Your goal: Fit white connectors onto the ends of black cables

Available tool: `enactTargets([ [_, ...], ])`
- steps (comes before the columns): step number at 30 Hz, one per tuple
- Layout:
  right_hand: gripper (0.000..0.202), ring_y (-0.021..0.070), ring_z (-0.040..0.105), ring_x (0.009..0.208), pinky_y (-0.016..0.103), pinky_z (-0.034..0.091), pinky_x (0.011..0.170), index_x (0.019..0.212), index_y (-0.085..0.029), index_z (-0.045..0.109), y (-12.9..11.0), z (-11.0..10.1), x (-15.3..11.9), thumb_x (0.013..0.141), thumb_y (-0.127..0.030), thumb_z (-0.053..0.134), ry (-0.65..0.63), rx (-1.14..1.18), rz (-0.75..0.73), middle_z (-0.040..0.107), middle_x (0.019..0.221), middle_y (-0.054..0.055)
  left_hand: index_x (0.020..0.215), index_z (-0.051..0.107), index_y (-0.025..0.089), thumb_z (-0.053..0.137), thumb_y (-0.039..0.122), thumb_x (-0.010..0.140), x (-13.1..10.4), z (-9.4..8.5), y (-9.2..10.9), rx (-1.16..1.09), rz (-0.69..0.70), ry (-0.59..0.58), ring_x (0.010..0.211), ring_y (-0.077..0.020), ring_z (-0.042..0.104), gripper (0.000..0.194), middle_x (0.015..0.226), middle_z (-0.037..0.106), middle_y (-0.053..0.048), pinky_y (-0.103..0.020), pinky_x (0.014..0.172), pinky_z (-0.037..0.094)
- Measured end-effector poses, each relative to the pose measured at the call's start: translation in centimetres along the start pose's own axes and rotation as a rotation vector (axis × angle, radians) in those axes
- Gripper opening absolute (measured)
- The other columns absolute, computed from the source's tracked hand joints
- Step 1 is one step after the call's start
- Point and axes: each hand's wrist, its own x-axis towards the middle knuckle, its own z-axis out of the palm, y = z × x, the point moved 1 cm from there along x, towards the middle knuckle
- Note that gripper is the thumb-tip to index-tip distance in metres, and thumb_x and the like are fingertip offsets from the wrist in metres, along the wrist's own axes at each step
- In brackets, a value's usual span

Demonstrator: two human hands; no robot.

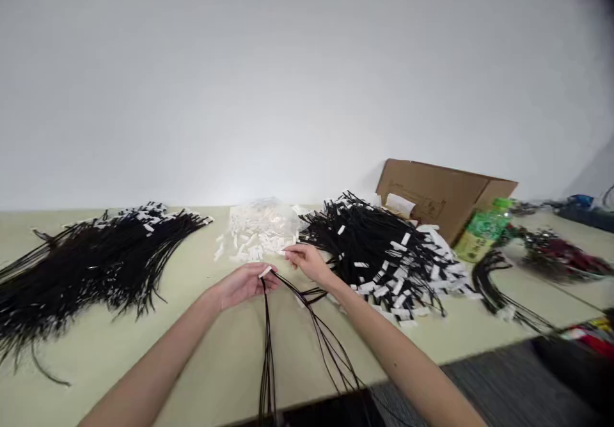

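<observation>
My left hand [244, 285] is closed around a few thin black cables [267, 357], which bend over the fingers and hang past the table's front edge. A small white piece [265, 272] sits on the cables at those fingertips. To its right, my right hand [309, 263] pinches another small white piece [284, 252] beside a loose pile of white pieces [256, 241]. That pile spills out of a clear plastic bag [268, 213]. Whether the pinched piece is lifted off the pile, I cannot tell.
A large bundle of black cables [96, 267] covers the left side of the table [201, 350]. On the right lies a heap of cables with white tags [384, 254]. Behind it are a cardboard box [432, 190], a green-labelled bottle [483, 230] and more cables [494, 293].
</observation>
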Motion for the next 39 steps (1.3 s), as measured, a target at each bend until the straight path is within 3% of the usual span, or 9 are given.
enactTargets([
  [9,0.027,0.0053,0.042,0.054,0.018,0.035,0.052,0.090,-0.008,0.063,0.6,-0.1,-0.6,0.079,-0.025,0.045,-0.086,0.042,-0.030,0.055,0.077,0.005,0.096,0.051,0.008,0.047,0.036,0.081,0.2,1.0,-0.1,0.101,-0.055,0.067,0.068,-0.0135,0.053,0.032,0.079,0.056,-0.010,-0.022,0.059,0.036],
  [19,0.023,0.0070,0.048,0.061,0.018,0.039,0.058,0.083,-0.009,0.056,0.2,0.0,-1.0,0.076,-0.030,0.053,-0.107,0.125,0.007,0.056,0.074,0.005,0.090,0.049,0.009,0.049,0.033,0.081,0.2,0.6,-0.1,0.146,0.016,0.118,0.063,-0.0134,0.053,0.026,0.075,0.057,-0.011,-0.022,0.055,0.037],
  [23,0.023,0.0068,0.049,0.060,0.018,0.040,0.055,0.085,-0.009,0.054,-0.2,0.1,-1.3,0.073,-0.029,0.055,-0.194,0.173,0.033,0.054,0.070,0.003,0.084,0.046,0.009,0.052,0.031,0.079,0.5,0.6,-0.1,0.181,0.037,0.156,0.060,-0.0130,0.053,0.024,0.072,0.057,-0.010,-0.021,0.053,0.037],
  [28,0.027,0.0051,0.044,0.046,0.016,0.037,0.045,0.099,-0.013,0.055,-0.5,0.4,-1.6,0.073,-0.019,0.049,-0.316,0.216,0.073,0.049,0.058,-0.003,0.090,0.048,0.009,0.050,0.033,0.080,0.5,0.8,0.0,0.194,0.037,0.144,0.063,-0.0128,0.053,0.026,0.074,0.057,-0.010,-0.022,0.058,0.039],
  [32,0.024,0.0078,0.052,0.052,0.017,0.041,0.048,0.094,-0.011,0.054,0.0,0.3,-1.3,0.071,-0.018,0.051,-0.203,0.267,0.119,0.054,0.060,0.000,0.089,0.049,0.009,0.046,0.037,0.082,0.4,0.9,0.1,0.170,0.030,0.135,0.062,-0.0136,0.053,0.029,0.074,0.057,-0.010,-0.023,0.057,0.038],
  [39,0.036,0.0114,0.057,0.054,0.022,0.047,0.051,0.079,-0.010,0.047,-0.4,0.4,-1.2,0.063,-0.036,0.066,-0.063,0.404,0.128,0.056,0.061,0.002,0.087,0.049,0.009,0.047,0.038,0.081,0.8,0.9,-0.3,0.161,0.022,0.113,0.062,-0.0136,0.053,0.030,0.073,0.057,-0.010,-0.023,0.057,0.038],
])
